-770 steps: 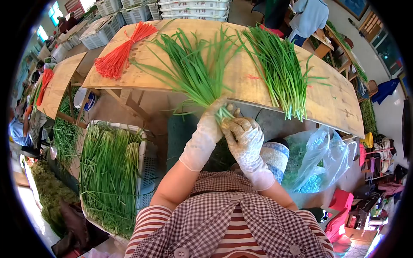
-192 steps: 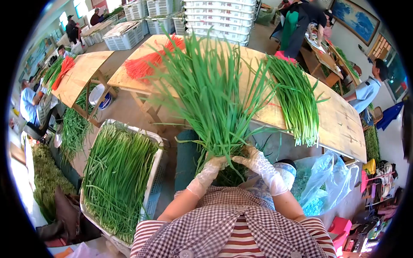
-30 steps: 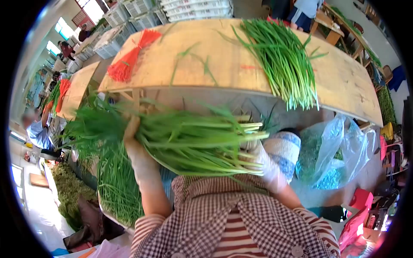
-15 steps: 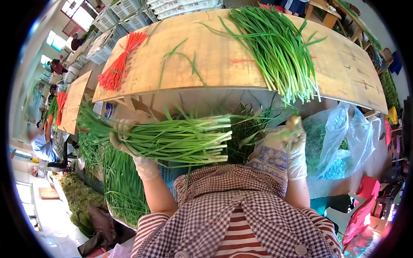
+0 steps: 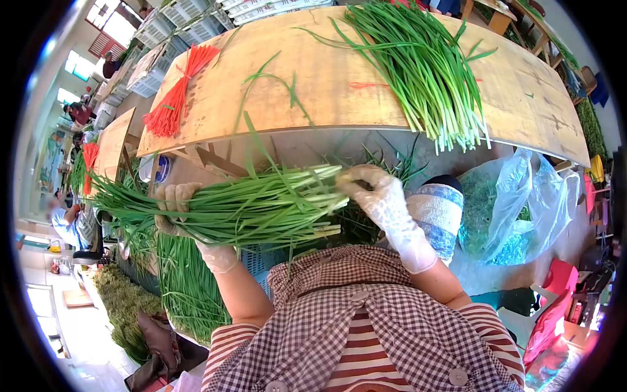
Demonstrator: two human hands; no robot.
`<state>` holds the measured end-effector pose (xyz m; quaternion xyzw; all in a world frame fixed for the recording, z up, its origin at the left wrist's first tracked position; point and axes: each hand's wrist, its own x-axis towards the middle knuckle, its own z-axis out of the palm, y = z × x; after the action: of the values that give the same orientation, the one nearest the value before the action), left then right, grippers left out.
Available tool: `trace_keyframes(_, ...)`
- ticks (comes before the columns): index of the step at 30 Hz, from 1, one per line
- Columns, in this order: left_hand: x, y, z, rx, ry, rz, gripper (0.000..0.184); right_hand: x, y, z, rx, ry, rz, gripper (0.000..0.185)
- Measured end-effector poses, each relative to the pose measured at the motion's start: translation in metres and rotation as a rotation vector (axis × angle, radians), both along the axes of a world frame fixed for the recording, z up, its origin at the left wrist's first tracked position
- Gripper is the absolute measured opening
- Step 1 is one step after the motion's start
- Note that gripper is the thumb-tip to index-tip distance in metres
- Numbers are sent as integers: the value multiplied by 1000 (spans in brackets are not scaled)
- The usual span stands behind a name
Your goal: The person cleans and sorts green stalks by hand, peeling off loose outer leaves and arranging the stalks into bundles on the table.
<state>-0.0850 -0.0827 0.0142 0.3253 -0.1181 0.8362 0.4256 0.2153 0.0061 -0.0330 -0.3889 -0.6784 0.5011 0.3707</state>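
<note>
My gloved left hand [image 5: 175, 208] is closed around the leafy part of a bunch of garlic chives [image 5: 261, 204], held sideways above my lap with the pale stem ends to the right. At those ends, my gloved right hand [image 5: 375, 193] pinches at the stems with bent fingers; the fingertips are partly blurred. On the wooden table [image 5: 261, 111] ahead lies another pile of chives [image 5: 418, 72], its white ends over the near edge. A tied bundle of red ties [image 5: 179, 95] rests at the table's left.
More chives [image 5: 189, 281] lie in a heap at my left. To the right stands a clear plastic bag [image 5: 516, 215] with green scraps. Loose leaves [image 5: 398, 163] lie below the table edge. White crates [image 5: 189, 26] are stacked behind it. Another person [image 5: 65, 222] sits at far left.
My right hand has come in from the right to the pale ends of the bunch. The held bunch has shifted slightly left, and the leaf bits near the right hand are gone from it.
</note>
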Motion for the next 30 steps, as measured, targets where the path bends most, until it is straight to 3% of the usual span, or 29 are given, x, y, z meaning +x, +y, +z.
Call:
trace_keyframes(1,-3,-1,0,-15,-19,0,21,1,2,1,-17,34,-16,33)
trace_keyframes(5,8,4,-5,-124,6,56,20,-30,-10,8,484,-168,211,37)
trace_keyframes(6,12,12,-5,-152,44,82,20,-35,-14,18,-238,-105,254,36)
trace_keyframes(7,10,15,-10,-170,50,70,15,-39,-10,0,-228,9,239,32)
trace_keyframes(10,32,12,21,-594,-105,373,10,-30,0,-19,-285,247,164,23)
trace_keyframes(12,1,5,13,-674,-82,369,15,-4,-4,2,-561,639,273,23)
trace_keyframes(14,-21,2,9,-746,-105,411,18,31,-2,18,-576,600,409,23)
trace_keyframes(16,-36,-4,6,-854,-130,569,21,59,7,-2,-671,653,373,24)
trace_keyframes(17,-44,-7,2,-867,-153,598,21,70,16,-18,-667,523,340,24)
trace_keyframes(18,-47,-11,-1,-882,-177,627,21,71,27,-32,-584,205,220,22)
trace_keyframes(20,-37,-10,3,-950,-227,634,21,68,36,-42,315,-772,62,19)
trace_keyframes(22,-38,-9,-6,-952,-271,567,21,45,31,-24,474,-299,69,22)
trace_keyframes(24,-31,-7,-13,-956,-234,527,23,11,19,-3,-36,54,-33,21)
trace_keyframes(26,-20,-1,-15,-1021,-272,523,24,-12,17,12,101,-93,6,27)
trace_keyframes(28,-23,-4,-30,-938,-173,400,27,-35,13,33,-229,-107,122,30)
trace_keyframes(30,-12,-1,-32,-988,-156,370,29,-46,17,22,-356,125,219,29)
